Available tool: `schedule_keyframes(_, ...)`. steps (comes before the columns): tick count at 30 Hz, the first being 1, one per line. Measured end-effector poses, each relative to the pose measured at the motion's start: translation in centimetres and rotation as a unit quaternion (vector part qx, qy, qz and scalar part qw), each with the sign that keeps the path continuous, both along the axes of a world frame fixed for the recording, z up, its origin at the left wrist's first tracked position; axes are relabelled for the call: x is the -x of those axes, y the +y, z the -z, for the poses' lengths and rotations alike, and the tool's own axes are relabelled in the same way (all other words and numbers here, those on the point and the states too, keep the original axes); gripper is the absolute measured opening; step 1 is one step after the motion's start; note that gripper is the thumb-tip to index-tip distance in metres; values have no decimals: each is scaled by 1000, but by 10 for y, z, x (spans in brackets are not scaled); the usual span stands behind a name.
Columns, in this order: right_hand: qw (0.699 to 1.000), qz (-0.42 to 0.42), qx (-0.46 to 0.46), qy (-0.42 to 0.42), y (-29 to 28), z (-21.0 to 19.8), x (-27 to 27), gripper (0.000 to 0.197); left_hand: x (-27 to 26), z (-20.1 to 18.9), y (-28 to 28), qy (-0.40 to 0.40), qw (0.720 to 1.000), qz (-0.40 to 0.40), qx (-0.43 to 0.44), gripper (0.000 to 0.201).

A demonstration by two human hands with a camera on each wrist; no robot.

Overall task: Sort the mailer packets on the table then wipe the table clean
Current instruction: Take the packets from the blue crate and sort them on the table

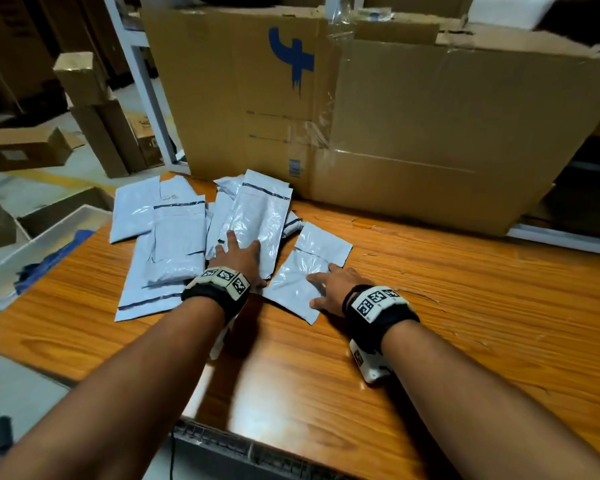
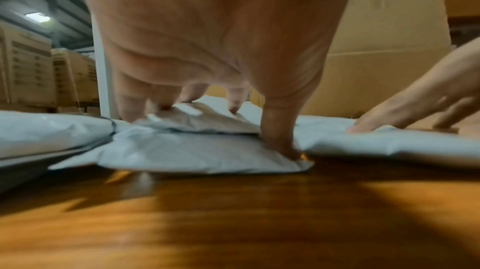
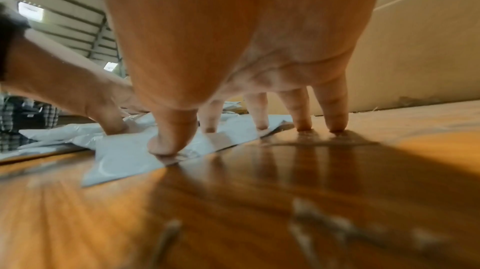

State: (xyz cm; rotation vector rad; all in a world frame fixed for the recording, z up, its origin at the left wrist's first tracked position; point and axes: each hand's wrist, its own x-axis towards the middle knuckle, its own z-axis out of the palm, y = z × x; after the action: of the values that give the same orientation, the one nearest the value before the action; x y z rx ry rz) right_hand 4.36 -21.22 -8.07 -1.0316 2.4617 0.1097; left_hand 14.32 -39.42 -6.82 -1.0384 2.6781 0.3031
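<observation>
Several grey-white mailer packets lie in a loose heap [image 1: 174,237] on the wooden table [image 1: 447,306]. My left hand [image 1: 238,256] presses flat on a long glossy packet [image 1: 257,216] in the middle of the heap; its thumb [image 2: 280,140] pins a packet corner and its fingers rest on crumpled plastic. My right hand [image 1: 329,289] lies spread on a smaller packet [image 1: 302,275] set apart to the right. Its thumb [image 3: 168,142] and two fingers press the packet, the outer fingers [image 3: 335,117] touch bare wood. Neither hand curls round anything.
A big flattened cardboard sheet [image 1: 378,109] with a blue logo stands along the table's back edge. A white tray [image 1: 42,237] holding blue cloth [image 1: 54,254] sits off the left edge. Cardboard boxes [image 1: 25,147] stand on the floor at left.
</observation>
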Motion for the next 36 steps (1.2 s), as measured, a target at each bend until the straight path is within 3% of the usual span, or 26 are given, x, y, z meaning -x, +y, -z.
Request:
schedule_keyframes(4, 1000, 6, 12, -13, 18, -14, 11, 52, -2, -12, 1, 30, 999, 14, 10, 35)
schedule_keyframes(8, 999, 27, -34, -10, 40, -24, 32, 46, -5, -25, 11, 118, 992, 32, 26, 28)
schedule_keyframes(11, 998, 38, -57, -3, 49, -29, 39, 36, -6, -22, 34, 136, 988, 76, 2, 24)
schedule_keyframes(14, 998, 57, -39, 8, 52, -33, 37, 27, -7, -9, 59, 77, 992, 102, -19, 29)
schedule_keyframes(17, 996, 83, -28, 25, 52, -27, 31, 50, -9, 2, 66, 21, 995, 92, -18, 34)
schedule_keyframes(20, 993, 102, -41, 45, 53, -17, 25, 54, -6, 1, 60, -26, 994, 94, -42, 46)
schedule_keyframes(24, 989, 141, -20, 44, 51, -17, 21, 56, 8, -9, 51, 12, 995, 96, -34, 63)
schedule_keyframes(26, 985, 166, 24, 30, 47, -17, 20, 68, 18, -13, 52, 36, 995, 83, -33, 69)
schedule_keyframes(30, 984, 177, 7, -10, 41, -13, 5, 93, 27, -8, 65, -54, 993, 105, -14, 75)
schedule_keyframes(34, 987, 158, -25, -6, 45, -9, 3, 82, 24, -1, 72, -53, 985, 159, 32, 63)
schedule_keyframes(36, 987, 159, -22, -7, 52, -11, 7, 81, 19, 1, 68, -30, 989, 145, 10, 70)
